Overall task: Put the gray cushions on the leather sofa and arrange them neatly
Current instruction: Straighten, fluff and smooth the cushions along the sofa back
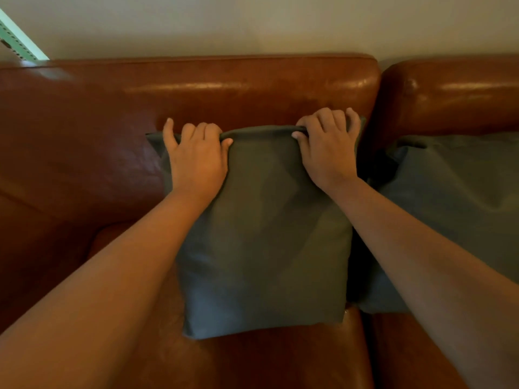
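Left hand: my left hand [196, 161] grips the top edge of the cushion [264, 234] near its left corner, fingers curled over the back, thumb in front.
Right hand: my right hand [327, 148] pinches the same edge near the right corner.
Cushion: upright on the sofa [224, 88] seat, its top against the backrest.
Second cushion: the second cushion [455, 197] leans on the backrest just to the right, touching the first.
Wall: pale wall [252, 23] above the sofa.
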